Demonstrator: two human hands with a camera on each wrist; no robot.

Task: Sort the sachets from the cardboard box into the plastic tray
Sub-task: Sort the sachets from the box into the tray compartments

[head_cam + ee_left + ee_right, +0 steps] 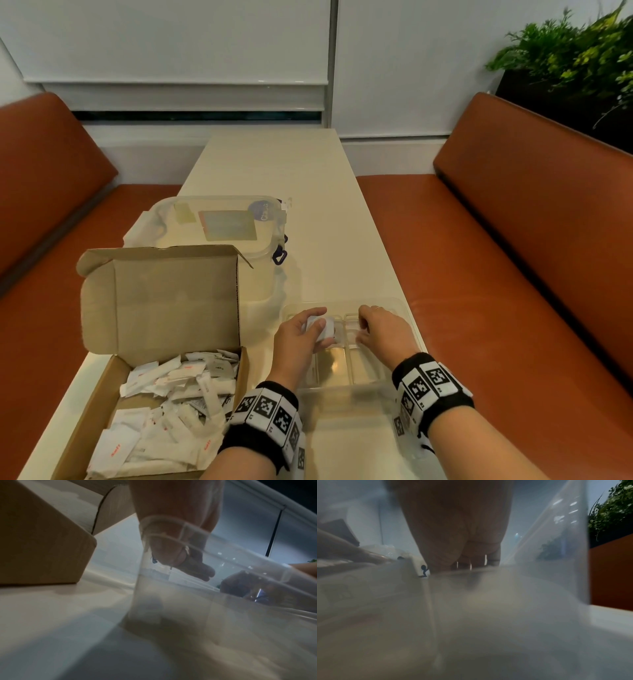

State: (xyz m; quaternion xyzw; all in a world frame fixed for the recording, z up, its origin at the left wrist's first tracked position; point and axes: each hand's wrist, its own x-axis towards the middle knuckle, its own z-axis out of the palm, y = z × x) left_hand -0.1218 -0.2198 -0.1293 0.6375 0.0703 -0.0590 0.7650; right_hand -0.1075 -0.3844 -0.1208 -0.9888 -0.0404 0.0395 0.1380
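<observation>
Head view, left hand [298, 337] gripping sachets [320, 328] over plastic tray [346, 399]

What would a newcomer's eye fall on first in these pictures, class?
Probably the open cardboard box at the left, heaped with white sachets. Next come the two hands over the clear plastic tray on the table: the left hand grips white sachets, and the right hand reaches into a compartment beside it.

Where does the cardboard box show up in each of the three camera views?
Head: cardboard box lower left, lid open, sachets inside.
Left wrist: its brown side fills the upper left.
Right wrist: too blurred to tell; a dark shape far left may be it.
Shared landmark: the clear plastic tray, whose wall shows in both wrist views.
</observation>
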